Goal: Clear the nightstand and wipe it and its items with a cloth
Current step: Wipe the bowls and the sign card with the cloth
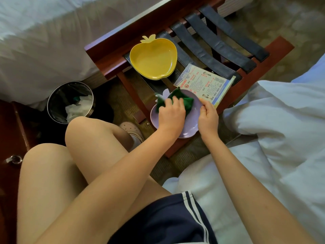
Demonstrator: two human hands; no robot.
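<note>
A purple apple-shaped plate [190,130] lies on the near end of a wooden luggage rack [279,46]. My left hand [171,113] grips a green cloth [184,100] and presses it into the plate. The plate's right rim is pinched by my right hand [208,116]. Yellow apple-shaped plates [153,59] are stacked further back on the rack. A printed card [204,83] lies to the right of them on the straps.
A round bin [70,101] with a liner and crumpled paper stands on the floor to the left. A dark wooden nightstand [15,131] with a drawer knob sits at the far left. White bedding [281,129] lies on the right. My crossed legs fill the lower left.
</note>
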